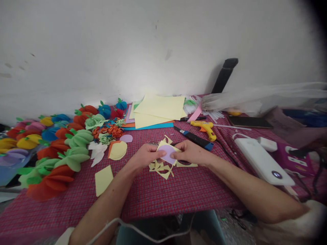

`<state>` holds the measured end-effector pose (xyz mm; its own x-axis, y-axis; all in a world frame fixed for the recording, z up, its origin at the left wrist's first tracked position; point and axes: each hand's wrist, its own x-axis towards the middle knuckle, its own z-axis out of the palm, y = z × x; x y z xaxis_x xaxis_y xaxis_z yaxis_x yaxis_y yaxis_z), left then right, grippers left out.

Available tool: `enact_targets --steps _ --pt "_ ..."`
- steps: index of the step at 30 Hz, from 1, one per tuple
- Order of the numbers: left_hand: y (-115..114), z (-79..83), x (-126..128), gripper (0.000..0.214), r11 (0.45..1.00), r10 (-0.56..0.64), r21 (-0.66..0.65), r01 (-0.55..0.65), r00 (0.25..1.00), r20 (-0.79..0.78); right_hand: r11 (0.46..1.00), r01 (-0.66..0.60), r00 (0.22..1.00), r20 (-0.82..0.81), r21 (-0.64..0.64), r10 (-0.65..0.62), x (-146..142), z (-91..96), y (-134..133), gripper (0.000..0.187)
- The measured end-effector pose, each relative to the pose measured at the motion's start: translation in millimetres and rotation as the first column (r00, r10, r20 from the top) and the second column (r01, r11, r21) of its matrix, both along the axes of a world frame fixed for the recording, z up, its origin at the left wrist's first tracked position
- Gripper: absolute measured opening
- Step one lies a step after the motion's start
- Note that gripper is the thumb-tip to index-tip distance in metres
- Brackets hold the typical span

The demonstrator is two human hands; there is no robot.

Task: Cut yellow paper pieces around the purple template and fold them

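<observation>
Between my two hands is a light purple paper circle point(168, 154), laid over a piece of pale yellow paper whose corners stick out behind it. My left hand point(148, 156) pinches the left side, thumb on top of the circle. From the right, my right hand point(190, 153) grips the other edge with thumb and fingers. A small dark shape shows by the right fingers; I cannot make out what it is. Curled yellow paper scraps point(163, 170) lie under the hands. To the left are a stack of yellow paper rounds point(118, 150), another purple piece point(126, 138) and a yellow rectangle point(104, 180).
Several colourful pumpkin-like crafts point(76, 139) crowd the left. Yellow sheets point(158, 110) lie at the back by the wall. A utility knife point(194, 137), a yellow glue gun point(205, 128), a white power bank point(263, 161) and a purple power strip point(293, 160) occupy the right.
</observation>
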<state>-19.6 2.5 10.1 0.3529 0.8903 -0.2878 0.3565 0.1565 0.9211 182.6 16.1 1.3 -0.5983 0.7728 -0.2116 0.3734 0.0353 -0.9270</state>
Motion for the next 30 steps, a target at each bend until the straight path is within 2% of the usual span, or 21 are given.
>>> enact_targets --steps 21,30 --pt "1.4 -2.1 0.6 0.034 0.999 0.034 0.013 -0.034 0.999 -0.040 0.999 0.036 0.999 0.015 0.012 -0.036 0.0 -3.0 1.7 0.026" --pt "1.7 -4.4 -0.8 0.032 0.999 0.037 0.017 -0.036 0.998 -0.042 0.998 0.069 0.997 -0.035 0.003 -0.069 -2.3 3.5 0.7 0.025"
